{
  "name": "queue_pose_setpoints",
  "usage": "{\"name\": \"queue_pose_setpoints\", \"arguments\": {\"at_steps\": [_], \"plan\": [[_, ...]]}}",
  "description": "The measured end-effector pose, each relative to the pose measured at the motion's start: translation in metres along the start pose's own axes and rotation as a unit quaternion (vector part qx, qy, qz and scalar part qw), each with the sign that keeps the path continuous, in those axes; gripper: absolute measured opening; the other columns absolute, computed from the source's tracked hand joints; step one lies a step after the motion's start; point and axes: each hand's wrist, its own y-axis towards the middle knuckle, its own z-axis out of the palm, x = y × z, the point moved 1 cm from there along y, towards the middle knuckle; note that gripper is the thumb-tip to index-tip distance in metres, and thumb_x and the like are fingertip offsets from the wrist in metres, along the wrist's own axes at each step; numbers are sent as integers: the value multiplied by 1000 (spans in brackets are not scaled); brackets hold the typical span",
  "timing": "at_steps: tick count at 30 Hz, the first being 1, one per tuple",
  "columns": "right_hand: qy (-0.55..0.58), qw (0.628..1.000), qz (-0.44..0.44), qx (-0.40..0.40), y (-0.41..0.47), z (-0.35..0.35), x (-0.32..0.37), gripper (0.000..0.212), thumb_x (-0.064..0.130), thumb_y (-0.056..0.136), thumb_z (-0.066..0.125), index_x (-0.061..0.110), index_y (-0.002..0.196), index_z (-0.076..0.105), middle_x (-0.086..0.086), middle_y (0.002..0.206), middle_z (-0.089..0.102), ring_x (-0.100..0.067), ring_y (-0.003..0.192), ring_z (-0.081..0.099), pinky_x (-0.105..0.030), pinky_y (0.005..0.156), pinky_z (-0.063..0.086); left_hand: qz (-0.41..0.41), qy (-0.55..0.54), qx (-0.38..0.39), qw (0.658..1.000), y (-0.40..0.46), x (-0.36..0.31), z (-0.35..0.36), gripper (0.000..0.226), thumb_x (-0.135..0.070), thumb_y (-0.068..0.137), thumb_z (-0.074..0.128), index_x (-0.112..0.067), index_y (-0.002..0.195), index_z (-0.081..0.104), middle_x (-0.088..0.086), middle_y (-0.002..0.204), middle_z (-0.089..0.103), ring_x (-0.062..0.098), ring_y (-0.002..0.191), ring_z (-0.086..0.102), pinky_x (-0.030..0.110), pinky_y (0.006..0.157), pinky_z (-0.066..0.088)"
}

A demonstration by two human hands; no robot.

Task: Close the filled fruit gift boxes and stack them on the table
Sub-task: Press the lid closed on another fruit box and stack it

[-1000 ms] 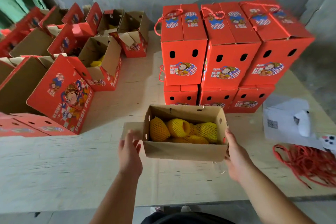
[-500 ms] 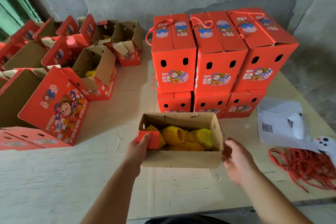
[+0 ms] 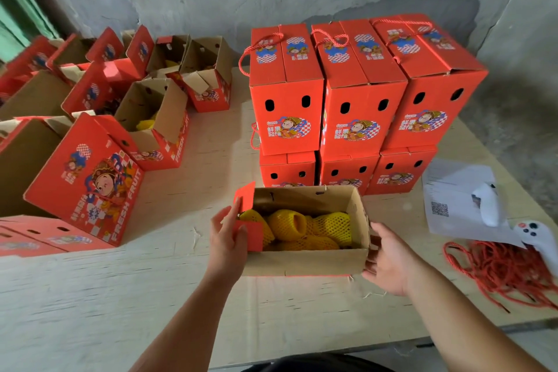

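An open red gift box (image 3: 305, 263) sits near the table's front, its brown inside showing. Yellow fruit in foam nets (image 3: 299, 228) fills it. My left hand (image 3: 226, 238) holds the red left end flap (image 3: 249, 220), thumb on top, and folds it inward over the fruit. My right hand (image 3: 389, 260) rests against the box's right end with fingers spread. Behind stands a two-layer stack of closed red boxes (image 3: 356, 106) with rope handles.
Several open red boxes (image 3: 90, 175) crowd the table's left side, some holding yellow fruit. At the right lie a paper sheet (image 3: 453, 199), white controllers (image 3: 489, 205) and a heap of red rope (image 3: 507, 272). A grey wall runs behind.
My left hand has lifted the left end flap from lying flat outward and folded it over the fruit. My right hand has shifted slightly at the right end. The view moved closer.
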Motion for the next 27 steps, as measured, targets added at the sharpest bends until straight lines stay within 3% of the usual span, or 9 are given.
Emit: {"name": "queue_pose_setpoints", "arguments": {"at_steps": [6,8,11,13,14,17,20,24,27], "plan": [[234,959,-126,-98,7,-18,1,25,24,101,57,16,125,62,-9,113,71,-20,95,66,-34,73,50,-25,-3,16,1000,2,7,3,49,-23,110,45,-43,154,43,-5,134,39,13,118,44,2,83,40],[270,944,-191,-22,1,-25,10,23,28,103,51,15,108,70,-11,110,74,-24,98,70,-38,79,54,-29,-19,20,999,3,8,4,47,-29,109,46,-44,154,44,-2,132,40,16,118,46,16,95,46],[75,961,-265,14,-11,-7,14,30,35,102,53,15,94,74,-8,92,74,-22,83,70,-35,73,50,-35,-16,15,999,3,7,5,45,-37,108,46,-40,153,47,-2,130,41,15,118,46,31,104,45],[-194,930,-299,-86,-3,9,3,25,43,98,64,21,108,63,-8,113,65,-23,94,65,-28,67,48,-32,-8,13,999,5,7,5,45,-35,109,45,-38,154,47,-3,131,40,16,117,46,32,104,43],[-268,912,-289,-117,4,14,-6,42,52,94,68,22,120,55,-8,125,54,-23,101,60,-27,68,48,-26,-2,20,999,7,8,4,45,-34,110,43,-38,155,45,-3,132,39,17,118,46,32,103,44],[-217,964,-130,-80,15,21,-21,98,83,76,65,26,151,35,-9,150,42,-29,126,47,-42,97,43,-10,41,64,997,10,13,-2,48,-38,111,36,-46,158,34,-5,135,33,18,116,46,32,99,44],[-181,982,-38,-33,18,18,-16,110,90,66,67,37,156,32,-2,162,37,-29,145,36,-47,118,28,-12,95,89,991,10,16,-5,47,-47,109,32,-58,155,26,-6,129,27,17,101,43,31,93,40],[-268,917,-295,-4,12,19,-5,42,61,93,58,41,131,53,3,132,62,-24,126,55,-31,89,44,-21,90,84,992,9,18,-3,45,-49,109,31,-60,152,27,-5,126,27,-2,88,42,14,71,34],[-365,817,-446,-4,8,24,-4,55,25,109,47,34,160,32,14,156,38,-5,143,36,-20,112,32,-23,78,86,993,9,16,-3,42,-49,109,32,-63,149,29,-2,132,29,16,103,54,17,79,40]]}}
